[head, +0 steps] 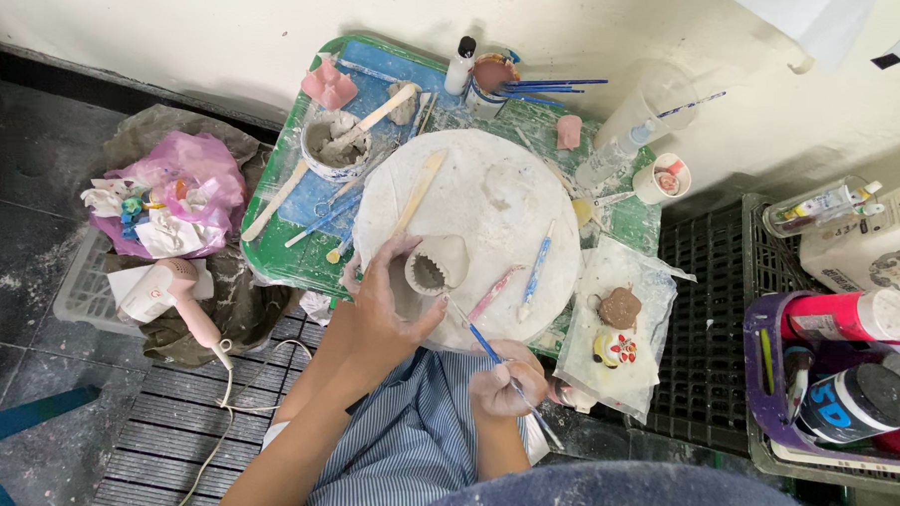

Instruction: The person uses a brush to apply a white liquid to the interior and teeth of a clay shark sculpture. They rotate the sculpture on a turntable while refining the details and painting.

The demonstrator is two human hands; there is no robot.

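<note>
My left hand (384, 299) grips a small grey clay cup (431, 270) with a toothed inner rim, tilted on its side at the near edge of a round white work board (492, 200). My right hand (507, 383) pinches a thin blue-handled tool (496, 359) like a pen, its tip pointing up-left toward the cup and a little short of it. On the board lie a wooden stick (418, 190), a blue-and-white tool (535, 270), a pink tool (492, 293) and a lump of clay (504, 185).
A green tray (271, 247) under the board carries a bowl of slip (331, 144), brushes, a small bottle and pink clay bits. A pink hair dryer (174, 293) and a rag-filled bag (173, 193) lie left. A plastic sheet (622, 324) with small figurines and a crate of bottles (844, 382) lie right.
</note>
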